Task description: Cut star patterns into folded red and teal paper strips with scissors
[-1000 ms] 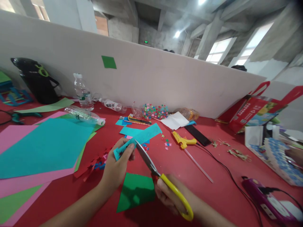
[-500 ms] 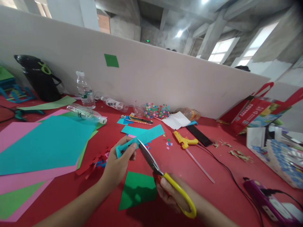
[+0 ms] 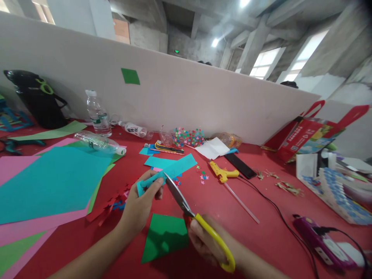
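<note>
My left hand [image 3: 142,201] pinches a blue paper strip [image 3: 180,166] near its left end, where a star-shaped hole shows. In my right hand [image 3: 205,236] is a pair of scissors [image 3: 213,232] with yellow and red handles. The blade tips touch the strip's lower edge beside my left thumb; the blades look nearly closed. Below both hands lies a green paper piece [image 3: 165,236]. Behind the strip is another blue paper strip [image 3: 152,161], flat on the table. Red paper scraps [image 3: 112,205] with star cuts lie left of my left hand.
Sheets of coloured paper [image 3: 55,178] cover the left side, an empty bottle [image 3: 97,142] on them. A yellow glue gun [image 3: 222,171] with a glue stick, a black phone-like slab [image 3: 241,165] and a purple power strip [image 3: 321,242] sit right. A white partition [image 3: 186,100] stands behind.
The whole view has shifted slightly, so things appear a little further left. My hands keep their hold on the strip and scissors, with the blades still at the strip's edge.
</note>
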`<state>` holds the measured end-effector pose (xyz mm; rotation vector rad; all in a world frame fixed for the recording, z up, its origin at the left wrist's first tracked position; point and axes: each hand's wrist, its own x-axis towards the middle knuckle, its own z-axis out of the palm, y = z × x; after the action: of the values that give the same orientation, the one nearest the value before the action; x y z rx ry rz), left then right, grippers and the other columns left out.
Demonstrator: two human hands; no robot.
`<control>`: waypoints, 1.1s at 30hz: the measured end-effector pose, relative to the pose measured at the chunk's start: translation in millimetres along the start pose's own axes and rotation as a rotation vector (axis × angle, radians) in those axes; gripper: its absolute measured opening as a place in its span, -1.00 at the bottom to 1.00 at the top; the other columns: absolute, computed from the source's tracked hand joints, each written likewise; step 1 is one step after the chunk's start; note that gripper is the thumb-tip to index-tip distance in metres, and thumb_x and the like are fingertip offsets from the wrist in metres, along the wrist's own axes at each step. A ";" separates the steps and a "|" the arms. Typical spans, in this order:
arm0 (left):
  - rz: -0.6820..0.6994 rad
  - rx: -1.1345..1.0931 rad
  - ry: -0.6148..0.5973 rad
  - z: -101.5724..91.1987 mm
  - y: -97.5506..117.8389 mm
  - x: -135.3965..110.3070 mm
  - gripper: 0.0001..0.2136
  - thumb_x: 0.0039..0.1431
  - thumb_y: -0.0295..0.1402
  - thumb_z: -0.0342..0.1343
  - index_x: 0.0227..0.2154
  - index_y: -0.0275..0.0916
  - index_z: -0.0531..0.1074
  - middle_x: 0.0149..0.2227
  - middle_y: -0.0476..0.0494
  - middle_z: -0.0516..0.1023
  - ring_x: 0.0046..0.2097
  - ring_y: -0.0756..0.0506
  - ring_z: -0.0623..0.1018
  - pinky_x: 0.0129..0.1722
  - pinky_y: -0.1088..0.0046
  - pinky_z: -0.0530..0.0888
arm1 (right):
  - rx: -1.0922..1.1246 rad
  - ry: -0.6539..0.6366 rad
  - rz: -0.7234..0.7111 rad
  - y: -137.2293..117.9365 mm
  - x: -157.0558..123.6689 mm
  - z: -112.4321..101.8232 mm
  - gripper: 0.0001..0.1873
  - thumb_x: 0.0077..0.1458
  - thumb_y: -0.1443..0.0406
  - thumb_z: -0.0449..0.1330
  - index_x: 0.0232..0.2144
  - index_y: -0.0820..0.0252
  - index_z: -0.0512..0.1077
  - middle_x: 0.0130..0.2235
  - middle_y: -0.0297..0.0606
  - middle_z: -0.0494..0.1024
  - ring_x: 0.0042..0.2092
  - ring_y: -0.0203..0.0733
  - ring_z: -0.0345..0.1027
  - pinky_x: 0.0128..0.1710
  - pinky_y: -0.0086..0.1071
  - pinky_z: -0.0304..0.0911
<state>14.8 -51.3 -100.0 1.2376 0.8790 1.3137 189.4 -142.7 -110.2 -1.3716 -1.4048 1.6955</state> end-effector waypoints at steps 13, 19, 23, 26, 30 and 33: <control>0.010 0.063 0.041 7.1 -5.7 -4.1 -0.78 0.20 -0.27 0.07 -0.54 -0.19 0.29 -0.58 0.09 0.31 -0.48 0.04 0.32 -0.43 0.52 0.29 | 0.080 0.070 -0.060 13.6 5.5 15.6 -0.31 -0.02 -0.33 -0.12 -0.64 0.15 0.13 -0.79 -0.55 0.05 -0.81 -0.49 -0.09 -0.86 -0.58 -0.20; 0.042 0.056 0.041 6.3 -1.6 -5.3 -0.76 0.19 -0.27 0.08 -0.56 -0.20 0.29 -0.59 0.09 0.31 -0.49 0.04 0.31 -0.45 0.52 0.28 | 0.087 0.104 -0.041 3.7 5.4 19.2 -0.31 -0.11 -0.36 -0.07 -0.65 0.13 0.12 -0.77 -0.57 0.02 -0.77 -0.51 -0.14 -0.84 -0.56 -0.25; 0.029 0.068 0.048 4.9 -2.8 -3.2 -0.78 0.18 -0.25 0.09 -0.54 -0.20 0.31 -0.58 0.09 0.33 -0.48 0.03 0.33 -0.44 0.51 0.28 | 0.112 0.114 -0.037 -2.9 5.0 18.2 -0.30 -0.19 -0.38 -0.04 -0.64 0.12 0.11 -0.78 -0.60 0.01 -0.78 -0.51 -0.15 -0.83 -0.56 -0.25; 0.016 0.075 0.033 4.0 -4.9 -0.4 -0.79 0.18 -0.25 0.10 -0.52 -0.20 0.32 -0.57 0.09 0.34 -0.47 0.03 0.33 -0.44 0.51 0.29 | 0.071 0.114 -0.010 -7.1 3.4 14.4 -0.33 -0.15 -0.36 -0.04 -0.64 0.11 0.11 -0.80 -0.59 0.02 -0.80 -0.49 -0.12 -0.83 -0.54 -0.28; 0.032 0.069 0.010 2.5 -6.9 1.4 -0.79 0.18 -0.25 0.10 -0.52 -0.19 0.31 -0.56 0.09 0.34 -0.47 0.02 0.33 -0.44 0.51 0.30 | 0.043 0.095 -0.017 -4.3 3.4 9.2 -0.40 -0.02 -0.26 -0.01 -0.62 0.12 0.12 -0.80 -0.56 0.04 -0.80 -0.47 -0.09 -0.82 -0.52 -0.28; 0.025 0.081 -0.002 1.6 -8.6 1.4 -0.80 0.18 -0.25 0.10 -0.51 -0.19 0.32 -0.56 0.09 0.34 -0.47 0.02 0.34 -0.44 0.51 0.31 | 0.067 0.068 -0.011 1.9 5.6 6.6 -0.38 -0.01 -0.27 -0.04 -0.58 0.15 0.17 -0.76 -0.55 0.09 -0.78 -0.47 -0.04 -0.82 -0.55 -0.18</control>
<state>18.3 -48.9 -107.7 1.3162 0.9256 1.3073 181.8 -140.9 -114.4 -1.3688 -1.3044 1.6579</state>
